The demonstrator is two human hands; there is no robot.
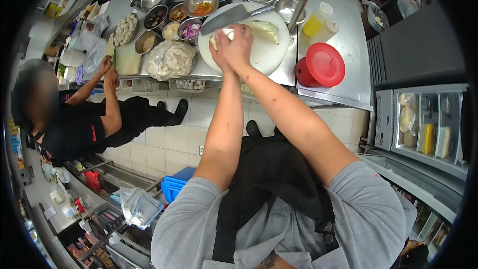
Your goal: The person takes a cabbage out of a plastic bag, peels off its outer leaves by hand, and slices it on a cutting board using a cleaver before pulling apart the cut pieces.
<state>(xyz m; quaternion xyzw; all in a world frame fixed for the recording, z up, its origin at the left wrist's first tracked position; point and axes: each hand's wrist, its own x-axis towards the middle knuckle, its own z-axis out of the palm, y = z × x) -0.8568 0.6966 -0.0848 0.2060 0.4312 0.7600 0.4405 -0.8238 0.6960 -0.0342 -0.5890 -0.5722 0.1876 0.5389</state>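
On the round white cutting board (266,60), my left hand (219,56) and my right hand (239,46) are close together, the right partly over the left. Both are closed round a pale green-white piece that looks like cabbage (228,33). My fingers hide much of it. Just beyond my hands a broad cleaver (224,19) lies flat across the board, its handle pointing right. To the right of my right hand rests another leafy cabbage piece (267,30), touched by neither hand.
Metal bowls, one with sliced peppers (203,8), another with purple onion (190,31), crowd the back left. A bulky plastic bag (171,60) sits left of the board. Squeeze bottles (318,19) and a red lidded container (321,65) stand right. Left, a co-worker (64,114) holds a knife.
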